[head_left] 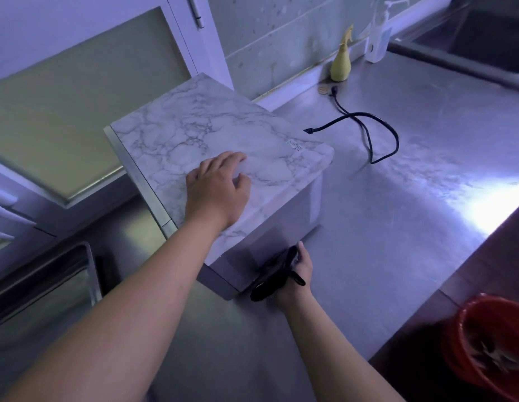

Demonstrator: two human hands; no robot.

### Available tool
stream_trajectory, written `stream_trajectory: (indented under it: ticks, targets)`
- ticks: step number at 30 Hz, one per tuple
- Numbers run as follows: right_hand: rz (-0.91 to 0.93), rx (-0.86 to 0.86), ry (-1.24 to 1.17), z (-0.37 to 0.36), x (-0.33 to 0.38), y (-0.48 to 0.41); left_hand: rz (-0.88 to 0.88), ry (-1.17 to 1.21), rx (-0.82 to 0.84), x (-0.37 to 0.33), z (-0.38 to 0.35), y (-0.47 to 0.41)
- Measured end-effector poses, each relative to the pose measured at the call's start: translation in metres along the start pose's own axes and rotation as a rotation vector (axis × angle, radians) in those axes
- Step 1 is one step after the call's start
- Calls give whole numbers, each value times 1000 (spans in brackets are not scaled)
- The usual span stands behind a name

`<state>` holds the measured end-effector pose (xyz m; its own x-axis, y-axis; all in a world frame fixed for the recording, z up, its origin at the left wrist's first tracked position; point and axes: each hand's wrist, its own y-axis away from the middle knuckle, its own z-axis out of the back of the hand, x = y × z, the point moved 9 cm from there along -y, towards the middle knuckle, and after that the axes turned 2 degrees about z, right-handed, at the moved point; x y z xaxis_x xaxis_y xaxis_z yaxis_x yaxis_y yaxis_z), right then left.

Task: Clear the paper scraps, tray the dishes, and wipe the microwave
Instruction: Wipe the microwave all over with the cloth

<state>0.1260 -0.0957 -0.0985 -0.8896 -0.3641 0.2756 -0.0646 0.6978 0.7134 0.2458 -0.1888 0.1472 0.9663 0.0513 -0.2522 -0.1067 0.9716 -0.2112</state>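
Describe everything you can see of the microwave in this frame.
The microwave is a boxy unit. Its top has a white, grey-veined marble-look covering with a small printed label near one corner, and its visible side is plain and pale. It stands upright on the steel counter, angled to the wall. The left hand rests on its top. The right hand holds a dark cloth against its lower side.

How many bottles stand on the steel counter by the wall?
2. A yellow plastic spray bottle stands at the wall behind the black cable; a clear plastic pump bottle stands to its right, beside the steel sink. Others may be out of view.
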Motion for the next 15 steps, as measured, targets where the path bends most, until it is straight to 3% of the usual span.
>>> stream_trajectory:
  ticks: [8, 15]
  targets:
    - [-70, 132, -39, 43, 19, 58, 6, -18, 17, 0, -2, -4]
    - [302, 141, 47, 73, 73, 132, 0, 20, 58, 1, -5, -6]
